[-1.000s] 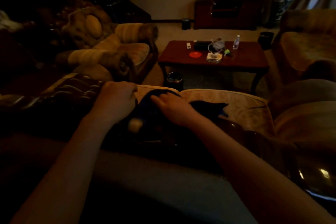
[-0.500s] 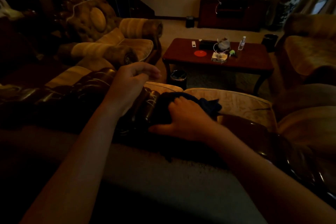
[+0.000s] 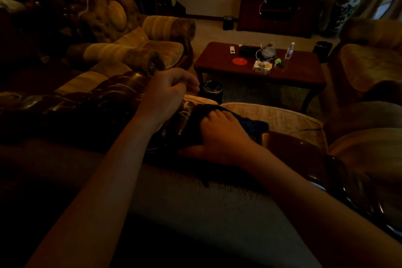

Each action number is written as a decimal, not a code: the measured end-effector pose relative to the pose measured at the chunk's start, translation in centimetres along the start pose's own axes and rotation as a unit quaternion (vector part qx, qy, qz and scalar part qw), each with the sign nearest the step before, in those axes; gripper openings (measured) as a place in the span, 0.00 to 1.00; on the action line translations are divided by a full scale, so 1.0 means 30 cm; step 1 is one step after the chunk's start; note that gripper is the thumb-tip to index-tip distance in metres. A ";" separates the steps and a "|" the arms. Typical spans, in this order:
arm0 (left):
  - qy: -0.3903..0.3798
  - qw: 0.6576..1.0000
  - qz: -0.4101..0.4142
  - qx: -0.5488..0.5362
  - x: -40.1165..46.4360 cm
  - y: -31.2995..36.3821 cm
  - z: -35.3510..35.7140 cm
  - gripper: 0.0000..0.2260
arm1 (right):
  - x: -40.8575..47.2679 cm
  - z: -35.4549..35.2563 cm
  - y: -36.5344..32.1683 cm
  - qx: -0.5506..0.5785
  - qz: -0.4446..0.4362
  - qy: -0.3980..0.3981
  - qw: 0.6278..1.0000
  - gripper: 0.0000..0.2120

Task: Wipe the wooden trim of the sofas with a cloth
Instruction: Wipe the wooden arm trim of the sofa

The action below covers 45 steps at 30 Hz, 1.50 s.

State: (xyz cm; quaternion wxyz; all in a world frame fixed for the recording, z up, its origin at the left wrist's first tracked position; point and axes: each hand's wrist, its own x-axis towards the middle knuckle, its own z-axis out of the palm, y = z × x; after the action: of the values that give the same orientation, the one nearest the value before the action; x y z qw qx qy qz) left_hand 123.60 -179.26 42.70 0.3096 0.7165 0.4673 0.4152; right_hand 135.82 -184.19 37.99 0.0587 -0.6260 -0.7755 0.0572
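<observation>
The room is dim. The carved dark wooden trim (image 3: 91,102) runs along the top of the sofa back in front of me and continues glossy at the right (image 3: 291,146). A dark blue cloth (image 3: 250,123) lies over the trim near its middle. My right hand (image 3: 219,135) presses flat on the cloth, fingers spread over it. My left hand (image 3: 167,95) hovers just left of it above the trim, fingers curled loosely with nothing seen in them.
Beyond the trim is the sofa's pale seat cushion (image 3: 282,117). A red-brown coffee table (image 3: 217,65) carries a bottle, a red dish and small items. A small bin (image 3: 213,91) stands by its leg. Armchairs sit at left (image 3: 152,50) and right (image 3: 365,65).
My left hand has lifted off the cloth and trim and risen to the left. My right hand has gathered the cloth under its palm and shifted slightly right along the trim.
</observation>
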 end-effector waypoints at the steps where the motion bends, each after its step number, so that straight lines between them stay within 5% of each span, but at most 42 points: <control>1: 0.004 1.000 -0.005 -0.017 0.000 0.000 -0.006 0.13 | -0.018 0.009 0.021 0.028 -0.001 0.006 1.000 0.38; 5: -0.004 0.998 -0.016 -0.060 0.012 -0.005 -0.012 0.14 | -0.141 0.042 0.061 0.147 -0.035 0.110 0.982 0.28; 8: -0.045 0.998 -0.004 -0.045 0.008 0.007 -0.016 0.14 | -0.197 0.035 0.062 0.315 -0.032 0.115 0.941 0.14; 9: -0.098 0.995 0.006 -0.018 0.005 0.015 -0.015 0.15 | -0.200 -0.007 0.065 0.427 -0.003 0.103 0.898 0.09; 12: -0.313 0.946 0.017 0.081 -0.013 0.031 0.008 0.18 | -0.180 -0.128 0.117 0.712 0.083 0.079 0.692 0.08; 16: -0.354 0.929 0.025 0.106 -0.003 0.039 0.068 0.26 | -0.169 -0.235 0.179 0.803 0.068 0.154 0.572 0.10; 19: -0.338 0.931 0.046 0.132 0.055 0.083 0.131 0.19 | -0.160 -0.273 0.226 0.820 0.050 0.151 0.550 0.14; 22: -0.322 0.930 0.013 0.175 0.127 0.137 0.185 0.09 | -0.143 -0.274 0.325 0.770 0.159 0.187 0.589 0.13; 27: -0.195 0.973 -0.089 0.082 0.193 0.192 0.238 0.02 | -0.178 -0.187 0.475 0.520 0.384 0.129 0.752 0.19; 31: -0.149 0.963 -0.193 -0.113 0.205 0.277 0.301 0.03 | -0.187 -0.139 0.472 0.554 0.271 0.300 0.728 0.22; 35: -0.252 0.902 -0.231 -0.264 0.183 0.331 0.309 0.04 | -0.097 -0.116 0.377 0.629 0.092 0.205 0.744 0.27; 37: -0.276 0.935 -0.179 -0.135 0.177 0.328 0.256 0.07 | -0.058 -0.137 0.356 0.626 0.074 0.171 0.757 0.17; 39: -0.263 0.954 -0.098 0.108 0.180 0.296 0.161 0.14 | -0.048 -0.148 0.348 0.626 0.060 0.111 0.769 0.10; 42: -0.250 0.879 -0.022 0.407 0.172 0.160 0.022 0.18 | -0.042 -0.107 0.265 0.505 -0.008 -0.012 0.863 0.09; 45: -0.231 0.804 -0.007 0.548 0.104 0.042 -0.026 0.15 | 0.075 -0.036 0.187 0.324 -0.011 -0.047 0.945 0.17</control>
State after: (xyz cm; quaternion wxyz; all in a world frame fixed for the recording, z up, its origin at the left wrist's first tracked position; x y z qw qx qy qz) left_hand 124.11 -176.79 45.06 -0.0332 0.8384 0.5364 -0.0903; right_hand 140.94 -180.81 38.19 0.2219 -0.5615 -0.7238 0.3340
